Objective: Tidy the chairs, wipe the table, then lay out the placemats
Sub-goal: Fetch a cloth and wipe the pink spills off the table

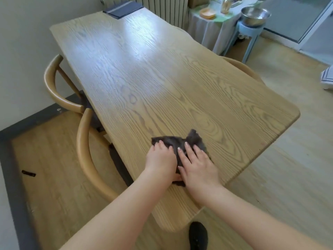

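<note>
cloth, dark grey, crumpled flat on the near end of the desk, just in from the near-left edge. soft, limp and light by the look of it; likely to bunch and fold rather than slide as one piece, so best pressed under flat palms, or gathered at the middle where it lies thickest. pinned now under both hands: left hand over the left part, fingers bent down onto the fabric, thumb hidden, so no telling whether that grip pinches or only presses; right hand laid flat, fingers straight and spread, grip wide, pressing and not clutching. one corner poking up free beyond the right fingertips.

judged to be the wiping step, barely past the near end, most of the wooden top yet to cover. placemats, dark, stacked at the far left corner of the desk, not laid out. chairs tucked along the left side, another back showing at the right edge. beyond, side table with orange bowl, stool carrying metal bowl.
</note>
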